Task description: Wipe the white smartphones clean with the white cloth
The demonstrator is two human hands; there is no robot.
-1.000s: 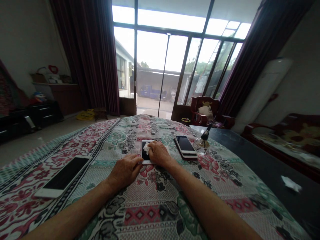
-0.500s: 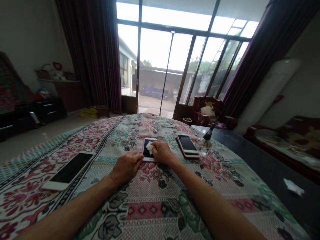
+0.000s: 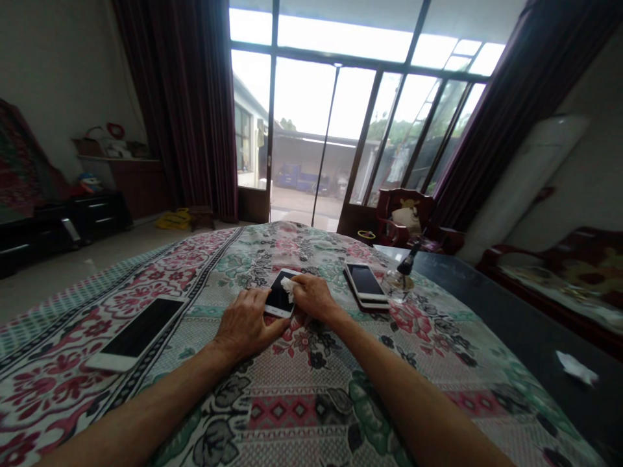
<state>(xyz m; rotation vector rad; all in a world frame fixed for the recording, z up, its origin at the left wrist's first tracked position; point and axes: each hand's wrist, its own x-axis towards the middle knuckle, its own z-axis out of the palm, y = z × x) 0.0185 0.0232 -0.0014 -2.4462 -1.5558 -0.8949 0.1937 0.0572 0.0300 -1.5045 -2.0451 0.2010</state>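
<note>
A white-framed smartphone (image 3: 279,299) with a dark screen lies slightly turned on the flowered tablecloth. My left hand (image 3: 244,324) grips its near left corner, with the fingers along the left edge and the thumb at the bottom edge. A crumpled white tissue (image 3: 288,285) is pinched in my right hand (image 3: 314,298), which is closed over the phone's right side. The tissue touches the screen near the top. My right fingertips are partly hidden behind the hand.
A larger white phone (image 3: 137,332) lies at the left. Stacked phones (image 3: 366,283) sit to the right, beside a clear glass jar (image 3: 400,283) with a dark brush-like object. Another crumpled tissue (image 3: 577,368) rests on the dark surface (image 3: 516,324) at far right.
The phone has turned clockwise and shifted slightly left. My left hand has moved from flat beside its corner to gripping it, thumb now at the bottom edge. The right hand still holds the tissue.
</note>
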